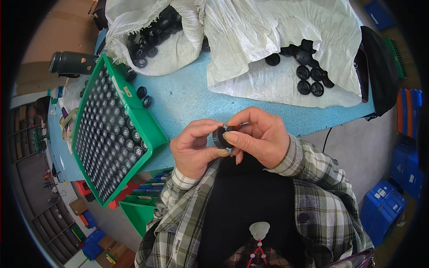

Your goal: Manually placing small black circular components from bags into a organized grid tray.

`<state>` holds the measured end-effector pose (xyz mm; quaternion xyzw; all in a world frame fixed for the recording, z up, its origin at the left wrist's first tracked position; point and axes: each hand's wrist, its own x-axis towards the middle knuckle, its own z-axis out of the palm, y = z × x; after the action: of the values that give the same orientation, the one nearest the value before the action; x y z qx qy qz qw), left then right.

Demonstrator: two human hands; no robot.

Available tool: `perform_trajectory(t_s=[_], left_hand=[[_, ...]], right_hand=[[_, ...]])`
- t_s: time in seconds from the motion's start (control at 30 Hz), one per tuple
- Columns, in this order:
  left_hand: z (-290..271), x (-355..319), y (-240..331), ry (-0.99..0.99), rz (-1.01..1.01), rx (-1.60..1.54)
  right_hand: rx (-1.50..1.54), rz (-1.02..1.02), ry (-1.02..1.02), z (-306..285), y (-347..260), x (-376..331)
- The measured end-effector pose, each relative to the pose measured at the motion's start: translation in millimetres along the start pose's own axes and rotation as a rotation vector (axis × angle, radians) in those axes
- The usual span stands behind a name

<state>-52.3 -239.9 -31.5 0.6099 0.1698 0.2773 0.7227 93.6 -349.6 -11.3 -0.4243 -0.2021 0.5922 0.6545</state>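
Between my two hands, just over the near edge of the blue table [187, 96], is a small round black cap [220, 137]. My left hand [195, 145] grips its left side between thumb and fingers. From the right, my right hand [259, 136] pinches it, with the thumb pressed on its face. To the left a green tray [149, 127] holds rows of round black pieces [111, 129] with pale centres. Two loose black caps [144, 96] lie beside the tray's right wall.
An open white woven sack [178, 51] at the back holds many black caps. Another white sack [254, 76] lies to its right with several black caps [310, 80] on it. A dark bottle [73, 63] lies behind the tray. Blue crates [382, 210] stand on the floor at right.
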Motion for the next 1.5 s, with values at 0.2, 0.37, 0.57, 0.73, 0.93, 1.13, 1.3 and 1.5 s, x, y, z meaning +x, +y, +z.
perform_trajectory(t_s=[0.2,0.37,0.57,0.73,0.93,1.13,1.3,1.5], left_hand=[[0.2,1.4,0.1,0.000,0.007,0.013],[-1.2,1.4,-0.2,0.010,0.007,0.046],[-2.2,-0.2,-1.2,0.000,-0.002,0.071],[-1.0,-0.2,-0.6,0.007,-0.010,0.058],[1.2,-0.7,-0.8,0.006,-0.009,0.058],[1.4,0.9,0.9,-0.009,0.068,0.129],[4.1,2.8,5.0,-0.007,0.145,0.241],[3.5,2.1,5.4,-0.009,0.142,0.286]], right_hand=[[0.014,0.017,0.004,-0.3,0.7,0.9],[0.047,0.047,0.005,0.0,0.4,1.6],[0.036,0.041,0.020,0.5,-0.4,1.5],[-0.001,0.022,0.016,1.1,1.8,2.0],[-0.091,-0.081,0.008,-1.8,7.6,1.5],[-0.399,-0.338,-0.118,-7.6,10.4,1.0],[-0.319,-0.417,-0.144,-9.1,16.7,0.8],[-0.427,-0.461,-0.164,-12.4,13.6,0.8]])
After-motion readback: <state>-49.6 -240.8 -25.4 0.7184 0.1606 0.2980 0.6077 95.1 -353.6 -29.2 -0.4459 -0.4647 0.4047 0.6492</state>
